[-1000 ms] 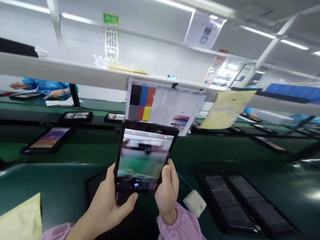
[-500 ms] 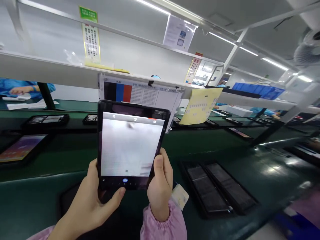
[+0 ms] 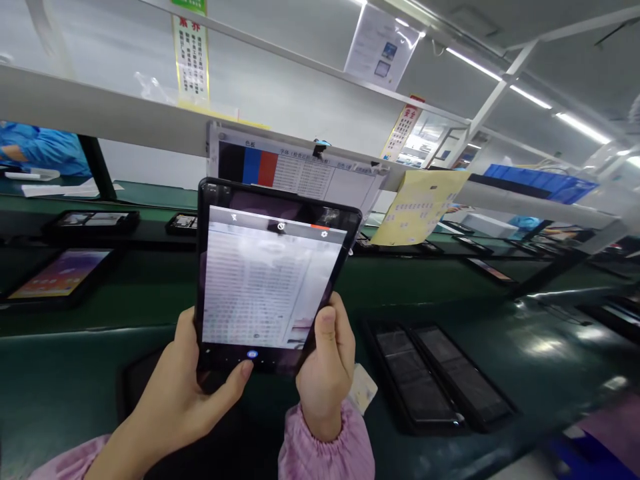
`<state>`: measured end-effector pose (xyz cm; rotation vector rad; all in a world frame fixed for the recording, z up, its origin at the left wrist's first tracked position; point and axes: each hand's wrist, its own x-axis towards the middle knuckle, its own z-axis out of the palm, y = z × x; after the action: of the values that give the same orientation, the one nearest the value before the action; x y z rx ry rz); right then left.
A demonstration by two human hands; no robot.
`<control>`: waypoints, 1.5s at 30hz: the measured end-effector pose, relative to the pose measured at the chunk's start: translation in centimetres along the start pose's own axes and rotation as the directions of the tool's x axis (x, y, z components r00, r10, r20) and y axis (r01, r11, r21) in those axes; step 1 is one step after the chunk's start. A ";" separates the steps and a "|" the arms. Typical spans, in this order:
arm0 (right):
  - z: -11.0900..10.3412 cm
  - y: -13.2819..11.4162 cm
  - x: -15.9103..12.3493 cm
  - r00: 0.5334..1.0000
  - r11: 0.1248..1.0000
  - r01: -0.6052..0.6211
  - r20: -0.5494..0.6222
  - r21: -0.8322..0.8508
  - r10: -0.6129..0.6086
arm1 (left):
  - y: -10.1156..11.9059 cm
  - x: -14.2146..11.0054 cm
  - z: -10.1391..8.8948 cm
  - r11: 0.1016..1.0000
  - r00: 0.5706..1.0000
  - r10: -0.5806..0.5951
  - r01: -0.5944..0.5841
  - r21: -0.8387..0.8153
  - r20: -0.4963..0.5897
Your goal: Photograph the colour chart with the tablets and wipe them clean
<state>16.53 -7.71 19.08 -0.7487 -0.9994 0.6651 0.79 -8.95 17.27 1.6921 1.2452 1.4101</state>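
Note:
A black tablet [image 3: 270, 287] is held up in front of me, its screen lit with a camera view of printed rows. My left hand [image 3: 187, 393] grips its lower left corner, the thumb lying at the bottom edge near the blue shutter button. Around the lower right edge my right hand [image 3: 327, 360] is closed, with the thumb on the front. Behind the tablet hangs a printed chart [image 3: 300, 167] with black, blue and red blocks, its lower part hidden by the tablet. A small whitish piece [image 3: 364, 388] lies beside my right wrist.
Two dark tablets [image 3: 435, 373] lie side by side on the green bench [image 3: 530, 333]. Another tablet with a lit screen [image 3: 63, 273] rests at the left. A yellow sheet [image 3: 423, 207] hangs from the shelf, and a blue bin [image 3: 540, 181] sits on it. A co-worker's blue sleeve [image 3: 50, 150] shows behind.
The tablet appears slightly larger and a little higher in view. Its screen has gone from a blurred pale picture to clearer printed rows. My left thumb has shifted up towards the shutter button.

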 end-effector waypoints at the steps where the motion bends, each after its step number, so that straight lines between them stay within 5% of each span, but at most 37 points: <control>1: 0.1 -0.2 0.1 1.000 1.000 -0.004 0.022 0.009 0.003 | 0.0 0.0 0.0 1.000 1.000 -0.006 0.006 0.000 0.004; 9: 0.3 -0.4 0.1 0.999 1.000 -0.012 0.035 0.022 0.012 | -1.6 0.5 -0.5 0.986 0.991 0.135 -0.136 0.097 0.019; 15: 0.2 0.0 -0.1 1.000 1.000 -0.023 -0.013 0.006 0.023 | -0.6 0.1 -0.2 0.996 1.000 0.015 -0.015 0.091 0.001; 22: -0.2 0.4 -0.2 0.985 0.992 -0.080 -0.159 -0.094 0.064 | -0.8 -0.3 -0.5 0.995 0.994 0.091 -0.094 0.043 0.060; 30: -0.1 0.1 -0.1 0.989 0.994 -0.067 -0.135 -0.087 0.055 | -3.3 0.9 -3.1 0.906 0.897 0.347 -0.396 0.150 0.274; 36: -0.2 0.4 0.0 0.978 0.995 -0.050 -0.205 -0.086 0.032 | -3.5 1.0 -3.7 0.877 0.872 0.383 -0.446 0.177 0.304; 45: 0.1 0.2 0.2 0.998 0.999 -0.017 -0.059 -0.034 0.015 | -2.9 1.2 -3.8 0.915 0.890 0.330 -0.384 0.125 0.315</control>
<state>16.44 -7.43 19.08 -0.8026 -0.9541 0.6381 -3.62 -7.15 16.17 2.2581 0.9544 1.2110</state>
